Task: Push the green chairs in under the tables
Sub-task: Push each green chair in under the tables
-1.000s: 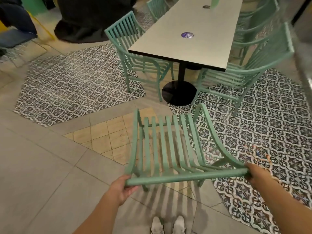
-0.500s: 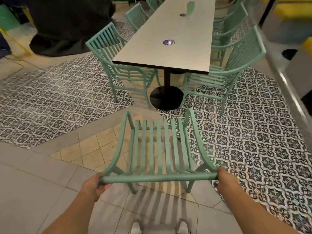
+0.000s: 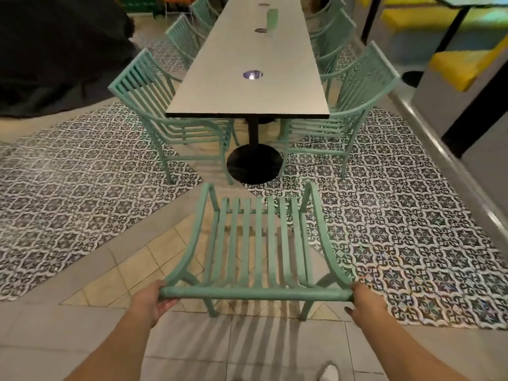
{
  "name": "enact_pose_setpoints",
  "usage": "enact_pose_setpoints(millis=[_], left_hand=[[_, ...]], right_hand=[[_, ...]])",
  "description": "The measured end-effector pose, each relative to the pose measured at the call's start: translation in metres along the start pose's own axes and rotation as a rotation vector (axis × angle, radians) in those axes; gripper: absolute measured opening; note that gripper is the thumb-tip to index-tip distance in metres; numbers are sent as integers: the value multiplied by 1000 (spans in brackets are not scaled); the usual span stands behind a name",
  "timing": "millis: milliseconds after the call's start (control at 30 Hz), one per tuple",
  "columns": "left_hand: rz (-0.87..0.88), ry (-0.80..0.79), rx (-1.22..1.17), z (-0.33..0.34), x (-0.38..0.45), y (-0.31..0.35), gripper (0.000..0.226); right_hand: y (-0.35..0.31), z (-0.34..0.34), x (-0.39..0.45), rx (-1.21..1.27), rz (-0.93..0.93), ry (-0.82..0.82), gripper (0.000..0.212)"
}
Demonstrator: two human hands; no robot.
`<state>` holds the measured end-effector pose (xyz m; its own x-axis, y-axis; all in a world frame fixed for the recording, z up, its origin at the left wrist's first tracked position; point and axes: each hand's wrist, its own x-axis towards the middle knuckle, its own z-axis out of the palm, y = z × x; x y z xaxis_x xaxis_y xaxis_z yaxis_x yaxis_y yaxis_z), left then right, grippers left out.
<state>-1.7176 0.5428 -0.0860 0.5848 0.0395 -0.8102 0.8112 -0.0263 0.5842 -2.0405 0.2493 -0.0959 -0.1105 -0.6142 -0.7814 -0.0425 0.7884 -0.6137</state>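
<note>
While both hands grip the top rail of a green slatted armchair (image 3: pixel 255 243), left hand (image 3: pixel 152 301) curls round its left end and right hand (image 3: pixel 367 302) round its right end. Chair stands ahead of the hands, short of the long counter (image 3: pixel 248 78); two green chairs (image 3: pixel 165 116) flank that end.

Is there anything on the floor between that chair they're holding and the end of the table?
Nothing loose shows on the floor between the held chair and the table end. Straight ahead, though, stands the table's black round base, and a side chair sits at each corner, so the gap looks narrow.
</note>
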Motion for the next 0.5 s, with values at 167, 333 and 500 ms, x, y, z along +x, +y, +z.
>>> enact_pose_setpoints(millis=[167, 333, 500], left_hand=[[6, 20, -44, -2, 2, 1, 37], [-43, -21, -121, 10, -21, -8, 40], [-53, -29, -140, 13, -15, 3, 43]], right_hand=[[28, 1, 11, 163, -17, -49, 45], [44, 4, 39, 274, 141, -152, 64], [13, 25, 16, 353, 221, 69, 45]])
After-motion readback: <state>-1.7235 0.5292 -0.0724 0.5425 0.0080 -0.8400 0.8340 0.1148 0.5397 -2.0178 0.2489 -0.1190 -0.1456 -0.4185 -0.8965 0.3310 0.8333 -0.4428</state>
